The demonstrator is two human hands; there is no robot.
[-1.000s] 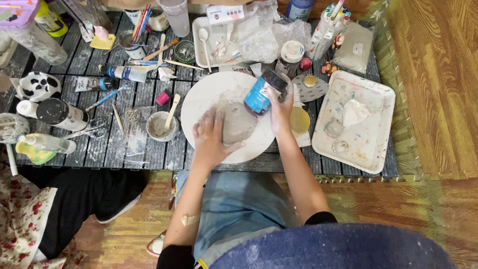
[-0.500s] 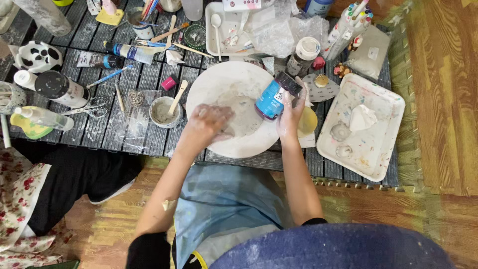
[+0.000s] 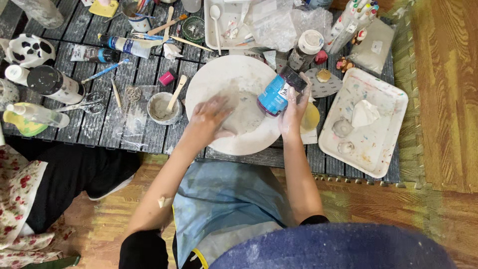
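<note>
Down on the dark slatted table (image 3: 124, 124), the left hand (image 3: 209, 119) presses, fingers spread flat, on a pale slab of clay (image 3: 239, 112) lying on a round white board (image 3: 234, 84). Just beside it the right hand (image 3: 294, 112) grips a blue paint jar (image 3: 275, 94) with a black cap, tilted over the board's right edge. A white-capped jar (image 3: 306, 47) stands behind; a speckled white tray (image 3: 383, 144) lies to the right.

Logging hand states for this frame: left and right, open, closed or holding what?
Left hand: open, pressed flat on the grey lump on the round white board.
Right hand: closed around the blue paint bottle.
</note>
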